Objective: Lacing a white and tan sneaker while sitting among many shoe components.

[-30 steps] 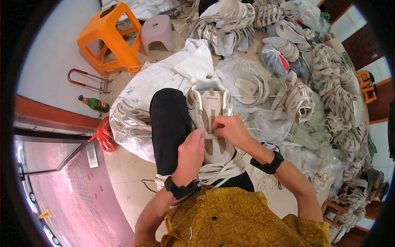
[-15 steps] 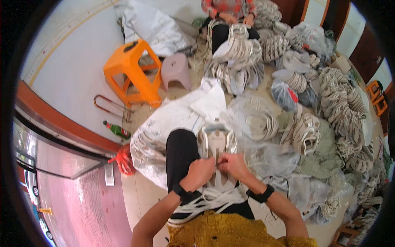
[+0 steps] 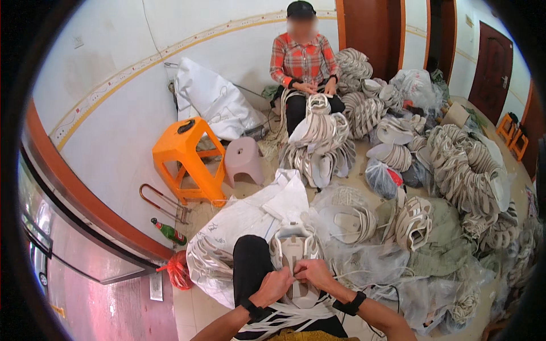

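Note:
A beige and white shoe upper [image 3: 296, 248] rests on my lap, its opening facing away from me. My left hand [image 3: 273, 287] is closed in a pinch over the middle of the upper. Beside it, fingertips nearly meeting, my right hand [image 3: 314, 274] is pinched too. What lies between the fingers is too small to make out. Loose white laces [image 3: 284, 316] are spread across my lap below the hands. A black band shows on each wrist.
Ahead, a person [image 3: 304, 62] in a plaid shirt sits behind stacked shoe uppers [image 3: 321, 133]. More uppers [image 3: 466, 165] are heaped at right, with plastic bags around. An orange stool [image 3: 190, 153], a small pale stool [image 3: 243, 161], a green bottle [image 3: 169, 232] and a white sack [image 3: 256, 199] stand or lie at left.
The view has tilted upward, so the scene sits lower and more of the other person shows. Both hands stay pinched together over the shoe upper.

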`<state>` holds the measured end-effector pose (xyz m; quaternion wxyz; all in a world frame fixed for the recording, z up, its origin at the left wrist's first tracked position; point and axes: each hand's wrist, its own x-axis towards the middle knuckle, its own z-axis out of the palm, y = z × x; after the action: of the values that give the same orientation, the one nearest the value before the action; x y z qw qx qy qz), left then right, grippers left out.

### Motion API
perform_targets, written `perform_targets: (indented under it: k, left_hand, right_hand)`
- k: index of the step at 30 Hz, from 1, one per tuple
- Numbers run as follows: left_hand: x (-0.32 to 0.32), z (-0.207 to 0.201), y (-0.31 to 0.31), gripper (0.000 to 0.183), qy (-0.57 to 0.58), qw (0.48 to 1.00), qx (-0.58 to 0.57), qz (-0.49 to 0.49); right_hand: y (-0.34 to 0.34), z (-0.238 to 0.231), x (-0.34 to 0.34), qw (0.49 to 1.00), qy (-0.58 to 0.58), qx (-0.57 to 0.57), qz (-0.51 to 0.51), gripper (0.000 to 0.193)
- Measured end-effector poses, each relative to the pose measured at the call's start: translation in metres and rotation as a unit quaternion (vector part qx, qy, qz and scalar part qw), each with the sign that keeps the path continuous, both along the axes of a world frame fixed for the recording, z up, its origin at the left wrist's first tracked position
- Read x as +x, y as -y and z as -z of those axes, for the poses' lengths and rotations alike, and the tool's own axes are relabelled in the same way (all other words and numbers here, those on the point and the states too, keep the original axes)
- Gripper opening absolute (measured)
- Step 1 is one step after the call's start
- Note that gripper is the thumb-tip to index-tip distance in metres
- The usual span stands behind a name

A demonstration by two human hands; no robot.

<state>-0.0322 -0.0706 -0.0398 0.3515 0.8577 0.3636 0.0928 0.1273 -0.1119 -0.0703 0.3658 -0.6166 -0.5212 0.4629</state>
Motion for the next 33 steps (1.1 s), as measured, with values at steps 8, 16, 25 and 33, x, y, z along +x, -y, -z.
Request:
perform_targets:
  k: [8,16,25,33]
  left_hand:
    - [-0.064,-0.087,-0.017,0.017,0.033,0.957,-0.153,-0.245]
    - [-0.038,-0.072,-0.002,0.012,0.225,0.947,-0.183,-0.139]
    - [-0.033,-0.053,0.043,0.017,0.364,0.931,0.009,0.005]
    - [-0.145,-0.102,-0.066,0.033,0.489,0.804,-0.037,-0.336]
  right_hand:
    - [0.009,-0.028,0.002,0.997,0.062,0.031,-0.027,0.018]
    - [0.005,-0.045,-0.03,0.883,0.246,0.386,-0.101,0.017]
    - [0.023,-0.109,-0.055,0.848,0.055,0.524,-0.061,0.011]
    - [0.054,-0.026,0.032,0.983,0.175,-0.054,0.034,0.061]
